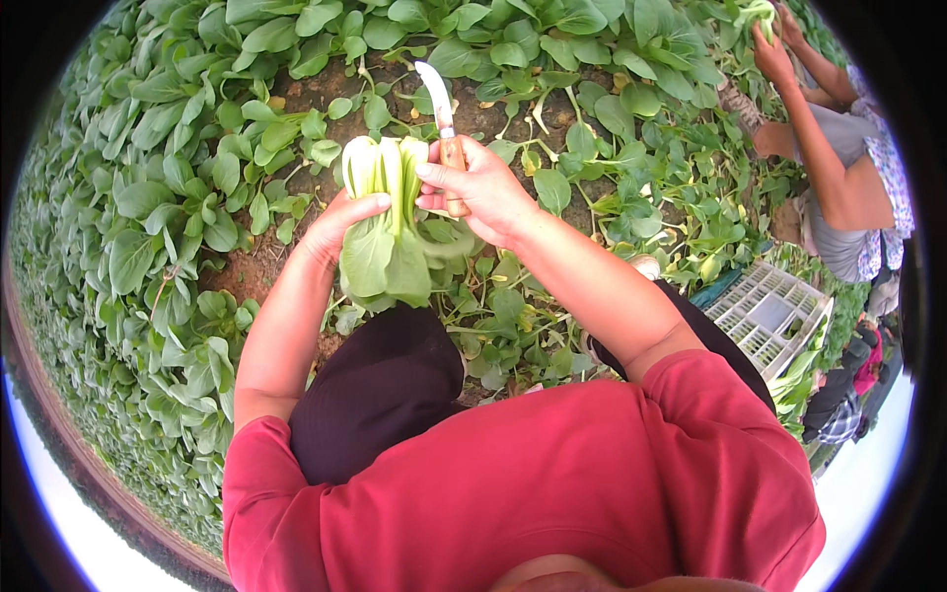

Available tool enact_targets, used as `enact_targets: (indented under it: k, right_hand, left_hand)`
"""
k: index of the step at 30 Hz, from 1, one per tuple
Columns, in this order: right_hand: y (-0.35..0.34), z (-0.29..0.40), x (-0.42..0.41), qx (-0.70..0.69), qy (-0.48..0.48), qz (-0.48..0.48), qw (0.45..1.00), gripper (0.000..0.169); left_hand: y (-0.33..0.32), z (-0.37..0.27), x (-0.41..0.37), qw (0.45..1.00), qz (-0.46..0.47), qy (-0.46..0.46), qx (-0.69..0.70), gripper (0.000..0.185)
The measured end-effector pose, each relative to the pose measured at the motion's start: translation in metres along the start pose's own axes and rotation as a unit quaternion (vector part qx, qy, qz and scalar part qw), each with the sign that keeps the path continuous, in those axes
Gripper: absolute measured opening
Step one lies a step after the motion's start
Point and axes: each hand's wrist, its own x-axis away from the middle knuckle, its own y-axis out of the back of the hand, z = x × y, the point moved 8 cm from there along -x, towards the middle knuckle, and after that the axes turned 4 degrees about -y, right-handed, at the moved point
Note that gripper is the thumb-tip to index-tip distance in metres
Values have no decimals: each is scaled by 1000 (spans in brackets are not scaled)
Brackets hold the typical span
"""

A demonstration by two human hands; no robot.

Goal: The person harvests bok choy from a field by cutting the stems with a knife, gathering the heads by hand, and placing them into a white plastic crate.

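My left hand (pixel 346 222) grips a head of bok choy (pixel 394 214) from its left side, thumb across the pale stalks. The stalk base points up and away from me, and the green leaves hang towards my knee. In my right hand (pixel 481 189) is a harvesting knife (pixel 449 148) with a wooden handle and a short curved blade that points away from me. The fingertips of this hand are at the right edge of the stalks; whether they press on them I cannot tell. A blurred pale leaf or stalk (pixel 447 244) shows below the right hand.
Growing bok choy (pixel 148 200) fills the left and far side. Cut leaves (pixel 518 303) litter the soil (pixel 251 266) around my feet. At right stands a white plastic crate (pixel 769 314). A co-worker (pixel 843 163) holds greens at upper right; other people (pixel 847 392) are farther off.
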Motion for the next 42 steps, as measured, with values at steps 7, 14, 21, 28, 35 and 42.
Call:
enact_targets:
  k: [7,14,21,28,35,42]
  right_hand:
    - [129,2,12,171,21,-154,973,22]
    - [223,6,21,51,100,-268,957,21]
    - [246,70,-17,115,134,-320,931,28]
    - [203,85,-44,537,192,-283,771,34]
    - [268,102,-33,383,180,-365,829,32]
    - [259,132,-67,509,173,-366,760,36]
  left_hand:
    - [-6,-68,-26,961,21,-51,-272,69]
    - [-112,-77,-93,517,73,-158,-838,53]
    - [-202,-76,-134,382,127,-245,-882,37]
    - [-260,-90,-234,228,95,-194,-950,33]
    - [-228,-127,-277,218,21,-97,-971,35]
    - [-166,-140,-265,246,21,-103,-963,29]
